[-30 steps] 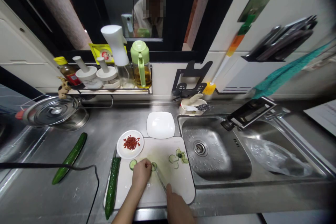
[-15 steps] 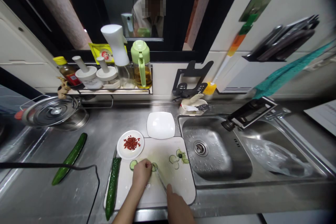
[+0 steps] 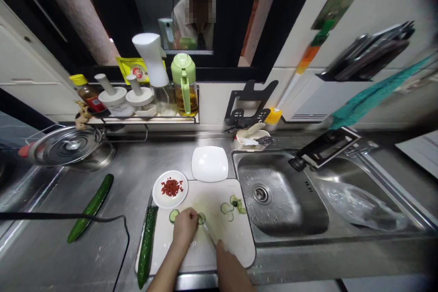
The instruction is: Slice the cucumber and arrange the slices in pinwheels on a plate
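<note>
My left hand (image 3: 186, 226) rests on the white cutting board (image 3: 236, 242), its fingers pinched at the edge of a thin cucumber slice (image 3: 201, 218). In my right hand (image 3: 228, 260) is a slim knife (image 3: 210, 232), its tip touching or close against that slice. Just left of my left hand lies another round cucumber slice (image 3: 174, 216). Rings of peel and thin cucumber pieces (image 3: 234, 205) lie on the board's right side. A whole cucumber (image 3: 147, 246) lies along the board's left edge. At the upper left corner sits a white plate (image 3: 162, 199) with small red berries (image 3: 171, 186).
An empty white dish (image 3: 210, 163) stands behind the board. The sink (image 3: 284, 210) is to the right, with a plastic bag (image 3: 362, 205) in its far basin. Another cucumber (image 3: 91, 207) and a black cable (image 3: 85, 216) are on the left, near a lidded pot (image 3: 71, 146).
Hardly anything differs. Both hands, the knife and the slice keep nearly the same places; the right hand and knife handle have shifted very slightly.
</note>
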Available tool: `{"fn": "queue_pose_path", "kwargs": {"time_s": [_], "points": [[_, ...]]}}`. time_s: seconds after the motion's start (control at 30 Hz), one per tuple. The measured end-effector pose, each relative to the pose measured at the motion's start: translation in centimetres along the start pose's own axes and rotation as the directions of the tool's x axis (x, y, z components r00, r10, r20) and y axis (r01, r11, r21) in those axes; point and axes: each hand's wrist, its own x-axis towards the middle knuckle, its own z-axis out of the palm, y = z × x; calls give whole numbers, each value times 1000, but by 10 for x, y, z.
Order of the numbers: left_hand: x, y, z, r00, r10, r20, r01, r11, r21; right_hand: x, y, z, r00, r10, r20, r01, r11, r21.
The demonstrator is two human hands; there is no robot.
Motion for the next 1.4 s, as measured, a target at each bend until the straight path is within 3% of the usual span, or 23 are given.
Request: {"fn": "queue_pose_path", "kwargs": {"time_s": [0.33, 0.5, 0.8, 1.03, 1.23, 1.4], "points": [[-4, -2, 4, 999, 33, -11, -34, 999, -32, -17, 11, -6, 991, 83, 104, -86, 996, 25], [-15, -8, -3, 993, 92, -72, -101, 987, -127, -28, 14, -17, 998, 17, 65, -19, 999, 26], [-18, -52, -39, 965, -87, -247, 46, 985, -168, -21, 25, -2, 1000, -14, -2, 14, 999, 43], [-12, -66, -43, 943, -133, -306, 104, 988, -111, -21, 31, 3, 999, -33, -20, 34, 999, 27], [-14, -64, -39, 916, -29, -401, 1, 997, -71, -26, 28, 1, 1000, -12, -20, 12, 1000, -8], [-24, -63, -29, 850, 159, -502, -154, 987, 51, -28, 26, 2, 1000, 0, -11, 0, 999, -34]]}}
